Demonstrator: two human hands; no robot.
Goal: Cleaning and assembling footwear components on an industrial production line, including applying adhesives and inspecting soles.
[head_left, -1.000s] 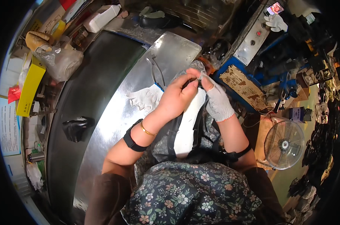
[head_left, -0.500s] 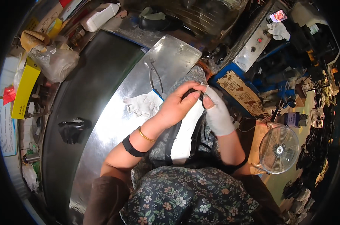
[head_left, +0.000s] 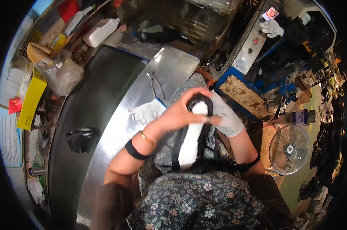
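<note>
An unfinished black shoe [head_left: 187,147] lies bottom up along my lap, its white insole facing me and its black upper edge curling around it. My bare left hand [head_left: 181,111] curves round the far end, fingers over the tip and thumb across the white insole. On the right side of that end, my right hand [head_left: 225,115], in a white glove with bare fingertips, grips the edge, its thumb meeting the left thumb. My palms hide part of the upper. Left of my hands, a white glove [head_left: 146,112] lies on the metal tabletop [head_left: 116,122] beside a curved metal tool [head_left: 156,86].
A dark conveyor belt [head_left: 100,88] runs along the left, carrying a black shoe piece [head_left: 80,138]. A blue machine [head_left: 244,94] with a button panel [head_left: 248,53] stands at the far right. Nearer on the right is a round fan [head_left: 289,148].
My hands have spread apart around the shoe's far end, uncovering more white insole and black edge. My left thumb now lies across the insole. The whole view has shifted slightly.
</note>
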